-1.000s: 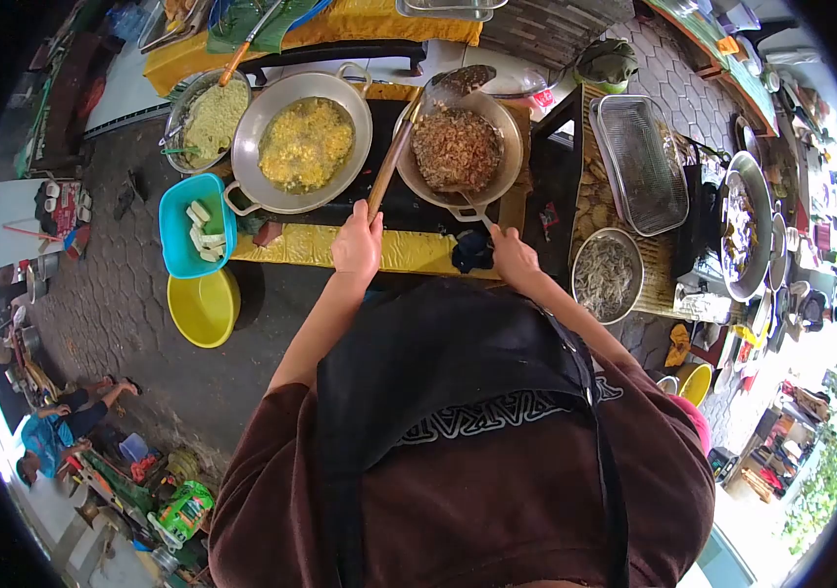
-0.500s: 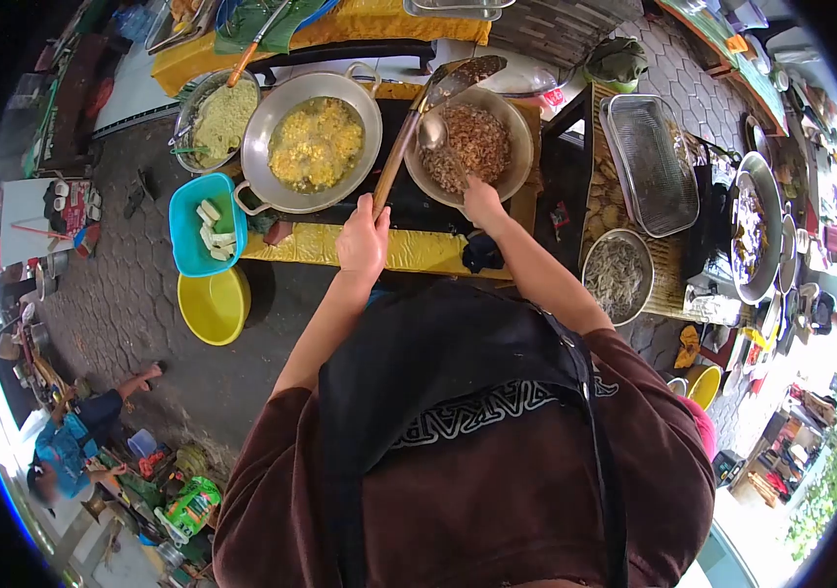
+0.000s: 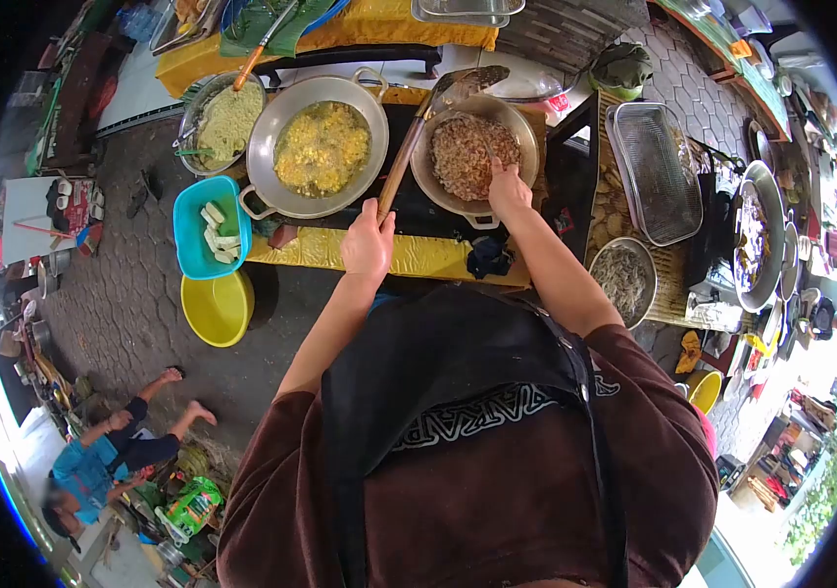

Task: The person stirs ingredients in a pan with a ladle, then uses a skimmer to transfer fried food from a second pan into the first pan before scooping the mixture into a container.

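My left hand (image 3: 368,240) is closed round the wooden handle of a long spatula (image 3: 401,167), whose dark metal head (image 3: 472,82) lies over the far rim of the right pan (image 3: 526,122). My right hand (image 3: 510,193) grips the handle of a spoon over that pan's right side. The spoon's bowl is hard to make out against the reddish-brown chopped food (image 3: 460,162). To the left, a second pan (image 3: 265,147) holds yellow pieces (image 3: 320,147) frying in oil.
Left of the pans are a bowl of pale batter (image 3: 227,122), a turquoise basin (image 3: 183,230) and a yellow tub (image 3: 215,312). A wire basket (image 3: 656,176) and a bowl of small fish (image 3: 622,279) stand right. Another person (image 3: 95,475) sits at lower left.
The spoon has gone from the left part of the right pan towards its right side, and my right hand has moved slightly right. The seated person's legs and arms have shifted.
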Tool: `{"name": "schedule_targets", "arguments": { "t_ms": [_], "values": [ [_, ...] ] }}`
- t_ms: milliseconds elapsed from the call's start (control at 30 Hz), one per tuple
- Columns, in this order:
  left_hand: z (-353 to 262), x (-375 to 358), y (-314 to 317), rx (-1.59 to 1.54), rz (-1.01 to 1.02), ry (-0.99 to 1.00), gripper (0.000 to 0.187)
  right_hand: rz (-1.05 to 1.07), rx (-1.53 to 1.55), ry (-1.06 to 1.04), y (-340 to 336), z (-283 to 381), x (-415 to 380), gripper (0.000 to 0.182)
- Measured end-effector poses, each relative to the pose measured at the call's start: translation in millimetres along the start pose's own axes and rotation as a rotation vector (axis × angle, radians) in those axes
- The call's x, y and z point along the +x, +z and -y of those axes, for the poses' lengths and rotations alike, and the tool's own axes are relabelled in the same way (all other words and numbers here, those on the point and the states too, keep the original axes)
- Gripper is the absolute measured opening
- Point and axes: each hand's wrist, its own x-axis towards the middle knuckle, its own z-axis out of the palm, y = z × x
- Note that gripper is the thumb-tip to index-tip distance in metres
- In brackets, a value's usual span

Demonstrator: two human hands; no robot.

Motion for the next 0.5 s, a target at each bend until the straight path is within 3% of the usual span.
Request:
{"name": "schedule_targets", "arguments": {
  "t_ms": [67,100,167,300,500],
  "values": [
    [5.3,1.0,7.7,0.005,0.025,-0.049,0.029,-0.007,-0.323,-0.241,-1.5,1.7,-7.2,0.054],
    [6.6,1.9,9.9,0.006,0.027,-0.046,0.029,-0.008,-0.32,-0.238,0.2,-2.6,-10.7,0.054],
    [9.3,2.8,13.2,0.007,0.078,-0.107,0.03,-0.05,-0.45,-0.345,4.3,-17.2,-20.0,0.041],
    [15.4,6.3,15.2,0.0,0.121,-0.142,0.031,0.002,-0.449,-0.25,-21.0,-32.4,-60.0,0.046],
    [32.5,9.4,39.8,-0.081,0.17,-0.174,0.032,-0.105,-0.154,-0.21,-27.2,-44.7,-75.4,0.058]
  ]
}}
